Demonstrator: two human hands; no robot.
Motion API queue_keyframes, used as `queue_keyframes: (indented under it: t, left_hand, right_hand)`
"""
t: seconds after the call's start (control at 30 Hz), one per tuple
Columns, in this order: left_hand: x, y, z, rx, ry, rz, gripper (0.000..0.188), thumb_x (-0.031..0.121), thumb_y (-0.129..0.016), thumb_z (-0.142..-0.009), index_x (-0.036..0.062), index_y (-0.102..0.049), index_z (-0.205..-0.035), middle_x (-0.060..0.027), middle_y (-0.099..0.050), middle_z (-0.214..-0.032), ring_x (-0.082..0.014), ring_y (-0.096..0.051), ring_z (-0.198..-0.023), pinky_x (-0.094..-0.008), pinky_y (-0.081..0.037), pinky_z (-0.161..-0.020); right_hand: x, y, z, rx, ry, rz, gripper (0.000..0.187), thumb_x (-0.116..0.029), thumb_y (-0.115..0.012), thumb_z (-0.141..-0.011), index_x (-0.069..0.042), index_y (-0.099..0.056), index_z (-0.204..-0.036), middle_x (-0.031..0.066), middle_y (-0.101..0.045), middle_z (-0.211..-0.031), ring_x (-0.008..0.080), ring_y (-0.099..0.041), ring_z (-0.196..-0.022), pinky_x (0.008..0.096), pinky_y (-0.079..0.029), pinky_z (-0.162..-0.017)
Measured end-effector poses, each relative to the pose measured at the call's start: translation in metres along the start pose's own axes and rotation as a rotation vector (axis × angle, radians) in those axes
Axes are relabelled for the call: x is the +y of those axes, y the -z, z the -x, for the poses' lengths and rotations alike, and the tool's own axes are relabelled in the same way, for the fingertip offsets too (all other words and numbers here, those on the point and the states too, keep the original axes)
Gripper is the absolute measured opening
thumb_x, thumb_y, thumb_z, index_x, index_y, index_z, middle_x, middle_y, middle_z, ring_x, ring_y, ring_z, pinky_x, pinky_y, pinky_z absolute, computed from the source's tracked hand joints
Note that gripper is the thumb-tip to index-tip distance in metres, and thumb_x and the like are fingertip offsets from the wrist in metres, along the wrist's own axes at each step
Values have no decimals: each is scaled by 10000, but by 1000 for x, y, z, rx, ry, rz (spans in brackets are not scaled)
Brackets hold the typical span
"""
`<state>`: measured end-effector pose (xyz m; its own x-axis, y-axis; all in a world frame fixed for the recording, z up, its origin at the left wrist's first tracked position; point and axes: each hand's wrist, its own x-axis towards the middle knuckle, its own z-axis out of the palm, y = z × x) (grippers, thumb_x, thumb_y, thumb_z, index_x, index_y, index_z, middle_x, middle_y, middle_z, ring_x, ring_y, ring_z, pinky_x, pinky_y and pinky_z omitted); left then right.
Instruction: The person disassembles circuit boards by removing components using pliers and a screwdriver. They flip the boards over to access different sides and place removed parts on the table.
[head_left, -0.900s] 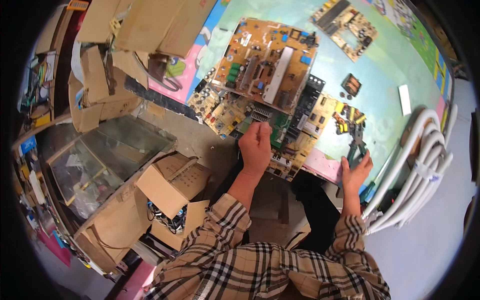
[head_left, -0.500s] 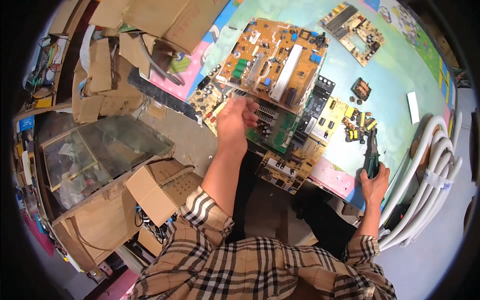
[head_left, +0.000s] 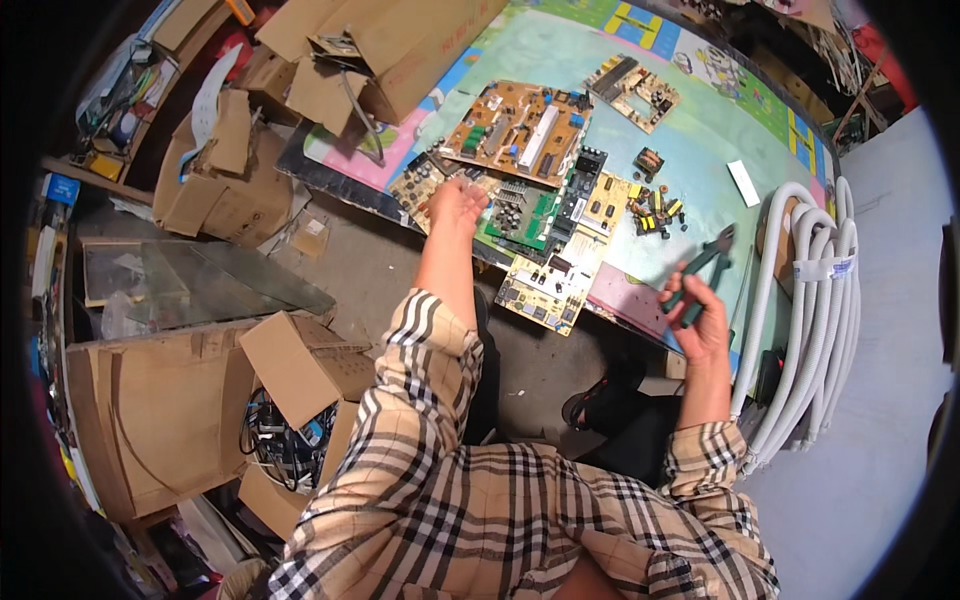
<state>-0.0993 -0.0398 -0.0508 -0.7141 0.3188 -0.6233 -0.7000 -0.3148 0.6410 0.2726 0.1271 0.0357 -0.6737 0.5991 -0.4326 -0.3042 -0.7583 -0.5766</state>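
Above the left edge of a pile of circuit boards is my left hand (head_left: 458,207), its fingers loosely bent and somewhat apart, with nothing visible in them. A brown circuit board (head_left: 500,120) with a long pale heat sink tops the pile. Beneath it show a green board (head_left: 543,222), a black strip-like part and a tan board (head_left: 540,300) that juts over the table's near edge. My right hand (head_left: 700,320) is closed round the green handles of cutting pliers (head_left: 717,250), whose jaws point up and away, parted from the table.
Small yellow-and-black coils (head_left: 652,212) and a copper-wound transformer (head_left: 649,160) lie right of the pile. Farther back is another board (head_left: 635,92). A white strip (head_left: 743,183) and coiled white hose (head_left: 820,300) are at right. Cardboard boxes (head_left: 225,190) crowd the left.
My right hand has lifted the pliers off the table and their handles have spread. My left hand stays by the boards' left edge. The view has shifted, showing the table smaller.
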Motion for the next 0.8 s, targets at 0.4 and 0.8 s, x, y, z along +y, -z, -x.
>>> queue_keyframes:
  t: [0.4,0.8]
  left_hand:
    - [-1,-42,-46,55,144,126,462,211,-549,-935,-91,-381,-1240,-330,-436,-1310,-443,-462,-1235,-546,-421,-1018]
    - [11,-72,-57,-78,323,305,345,157,-694,-845,5,-582,-1133,-160,-635,-1155,-329,-603,-1079,-498,-469,-958]
  right_hand:
    - [33,-52,-29,-233,-137,255,528,-286,-488,-880,28,-479,-1304,70,-631,-855,60,-368,-449,208,-311,-401]
    - [29,-65,-63,-191,-263,436,468,-201,-548,-841,35,-526,-1245,88,-660,-895,62,-474,-509,193,-390,-457]
